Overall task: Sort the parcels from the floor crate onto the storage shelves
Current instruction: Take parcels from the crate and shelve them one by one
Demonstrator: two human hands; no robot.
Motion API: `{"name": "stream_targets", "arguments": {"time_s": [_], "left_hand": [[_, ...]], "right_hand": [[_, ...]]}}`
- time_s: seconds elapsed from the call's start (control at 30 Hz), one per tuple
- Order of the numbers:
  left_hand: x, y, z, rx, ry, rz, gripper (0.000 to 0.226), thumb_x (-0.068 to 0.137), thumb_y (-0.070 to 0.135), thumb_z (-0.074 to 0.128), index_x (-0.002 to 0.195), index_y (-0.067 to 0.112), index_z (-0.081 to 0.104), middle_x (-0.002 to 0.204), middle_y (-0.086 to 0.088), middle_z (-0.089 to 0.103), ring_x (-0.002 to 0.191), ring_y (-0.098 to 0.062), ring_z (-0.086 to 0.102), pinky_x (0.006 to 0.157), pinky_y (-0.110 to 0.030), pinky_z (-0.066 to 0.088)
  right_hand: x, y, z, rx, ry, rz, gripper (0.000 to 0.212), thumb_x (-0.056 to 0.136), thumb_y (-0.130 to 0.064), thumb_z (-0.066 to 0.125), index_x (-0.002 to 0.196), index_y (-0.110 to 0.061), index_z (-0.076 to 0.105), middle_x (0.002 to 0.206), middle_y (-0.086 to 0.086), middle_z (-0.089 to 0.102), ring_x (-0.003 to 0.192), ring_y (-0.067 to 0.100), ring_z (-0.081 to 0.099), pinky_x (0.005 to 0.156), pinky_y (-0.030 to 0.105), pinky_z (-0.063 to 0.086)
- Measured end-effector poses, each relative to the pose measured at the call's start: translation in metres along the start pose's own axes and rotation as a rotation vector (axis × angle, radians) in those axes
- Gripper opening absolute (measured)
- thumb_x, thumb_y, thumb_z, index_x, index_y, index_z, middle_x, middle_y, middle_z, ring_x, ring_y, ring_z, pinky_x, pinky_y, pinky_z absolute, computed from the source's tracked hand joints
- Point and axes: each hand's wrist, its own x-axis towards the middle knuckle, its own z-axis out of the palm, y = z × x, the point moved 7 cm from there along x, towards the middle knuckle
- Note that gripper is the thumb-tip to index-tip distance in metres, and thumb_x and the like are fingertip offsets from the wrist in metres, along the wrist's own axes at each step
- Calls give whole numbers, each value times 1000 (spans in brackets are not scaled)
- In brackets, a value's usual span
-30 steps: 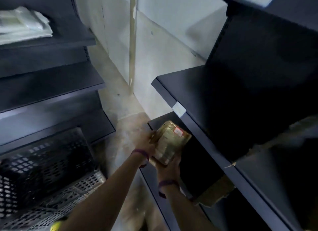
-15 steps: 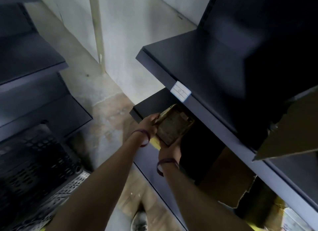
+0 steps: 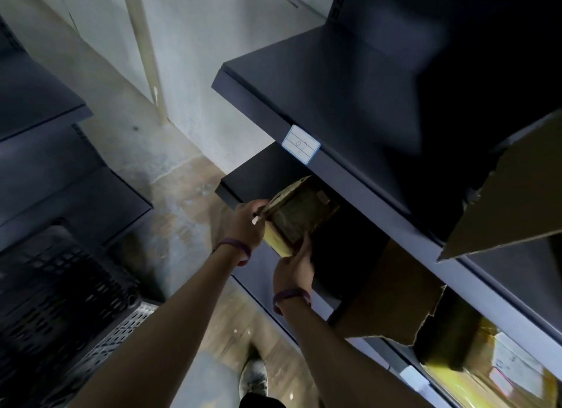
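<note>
1. We hold one parcel [image 3: 299, 216] in both hands: the left hand [image 3: 248, 222] pinches its upper left edge, and the right hand [image 3: 293, 266] grips its near end.
2. The parcel is tilted at the mouth of the lower shelf [image 3: 255, 173], under the labelled shelf [image 3: 334, 88]. We judge it not yet set down.
3. A yellow parcel [image 3: 498, 374] already lies on a shelf at lower right.
4. The crate [image 3: 60, 301] is too dark for us to tell what remains.

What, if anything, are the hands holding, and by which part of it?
A yellowish parcel, in both hands: the left hand grips its left edge, and the right hand holds its near, lower end.
</note>
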Motion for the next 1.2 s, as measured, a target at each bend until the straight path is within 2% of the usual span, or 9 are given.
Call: {"name": "stream_targets", "arguments": {"time_s": [0.03, 0.07, 0.27, 0.43, 0.6, 0.83, 1.0, 1.07, 1.2], "left_hand": [[-5, -5, 0, 34, 4, -11, 36, 90, 1, 51, 122, 15, 61, 118, -12, 60, 105, -22, 57, 90, -31, 49], [-10, -8, 1, 78, -7, -3, 38, 90, 1, 51, 123, 18, 60, 119, -12, 58, 107, -23, 54, 92, -30, 45], [-33, -8, 20, 167, -139, 4, 49, 92, 5, 49, 136, 25, 47, 141, -6, 35, 121, -19, 46, 94, -19, 32], [-22, -4, 21, 165, -182, -28, 71, 85, -10, 44, 141, 32, 40, 150, 3, 29, 135, -17, 34, 97, -17, 28], [-4, 7, 21, 166, -203, -11, 70, 84, -8, 50, 144, 26, 37, 151, 2, 26, 131, -17, 38, 94, -15, 31], [-2, 11, 26, 195, -207, -37, 75, 83, -9, 46, 144, 32, 34, 152, 8, 24, 124, -17, 46, 88, -17, 39], [-13, 15, 25, 203, -201, -84, 77, 85, -7, 49, 149, 29, 25, 159, 2, 13, 142, -21, 26, 104, -22, 31], [-26, 18, 20, 184, -174, -109, 71, 87, -5, 50, 149, 23, 28, 159, -1, 15, 143, -21, 23, 105, -21, 28], [-53, 39, -4, 221, -110, -120, 59, 90, 5, 51, 146, 16, 36, 151, -8, 35, 138, -25, 33, 112, -35, 31]], "right_hand": [[-8, -1, 1, -45, -6, -30, 69, 89, 3, 39, 151, -21, 19, 155, 13, 24, 138, 31, 30, 108, 36, 34], [-17, -1, 4, -106, -24, -74, 74, 86, 5, 39, 152, -21, 18, 157, 11, 17, 141, 32, 22, 110, 38, 31], [-30, 13, 24, -265, -232, -89, 80, 90, -2, 42, 153, -19, -4, 160, -2, -15, 148, 21, -6, 114, 32, 28], [-11, 5, 20, -240, -263, -48, 79, 89, -1, 38, 153, -17, -4, 159, -7, -17, 148, 22, 0, 114, 34, 25], [1, -13, 21, -195, -264, -11, 80, 90, -5, 42, 153, -20, -5, 159, -9, -17, 148, 18, 0, 106, 32, 32], [10, -14, 12, -201, -269, 36, 82, 89, -2, 41, 153, -22, -6, 160, -8, -16, 149, 20, 1, 113, 37, 28], [-1, -16, 7, -194, -277, 29, 82, 92, -7, 46, 153, -23, -5, 161, -5, -13, 149, 21, -2, 113, 38, 27], [-16, -19, 4, -155, -277, -10, 80, 92, -8, 49, 154, -22, -1, 161, -4, -10, 149, 19, -5, 116, 35, 21], [-46, -30, -11, -74, -290, -64, 81, 92, -6, 51, 154, -17, 0, 161, 3, -5, 149, 21, 0, 120, 36, 16]]}}
